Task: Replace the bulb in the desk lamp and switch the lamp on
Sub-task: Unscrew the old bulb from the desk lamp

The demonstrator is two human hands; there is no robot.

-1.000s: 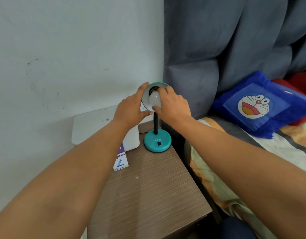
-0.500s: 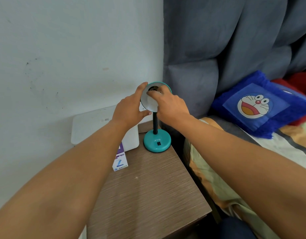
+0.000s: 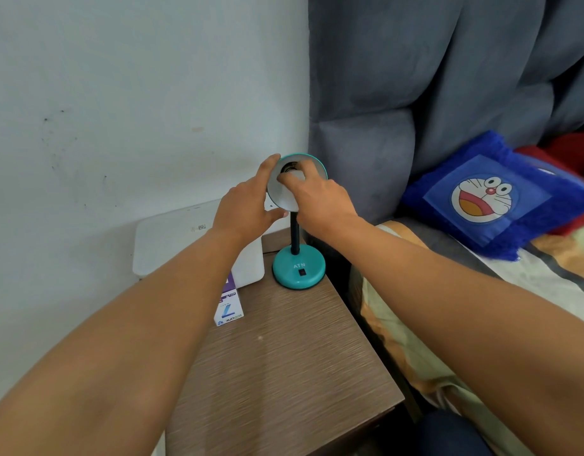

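Observation:
A small teal desk lamp stands at the back of a brown bedside table (image 3: 284, 373), with a round base (image 3: 298, 271) and a black switch on it. Its shade (image 3: 285, 195), white inside with a teal rim, faces me. My left hand (image 3: 243, 210) grips the shade's left edge, thumb under the rim. My right hand (image 3: 316, 195) reaches into the shade, its fingers closed on a white bulb (image 3: 295, 174) at the dark socket. Most of the bulb is hidden by my fingers.
A bulb carton (image 3: 229, 306) lies on the table's left edge beside a white box (image 3: 172, 238) against the wall. A grey padded headboard (image 3: 366, 159) and a bed with a blue cartoon cushion (image 3: 488, 199) are on the right.
My right hand has pushed deeper into the shade with the bulb, so less of the bulb shows than a second ago. My left hand keeps its hold on the shade.

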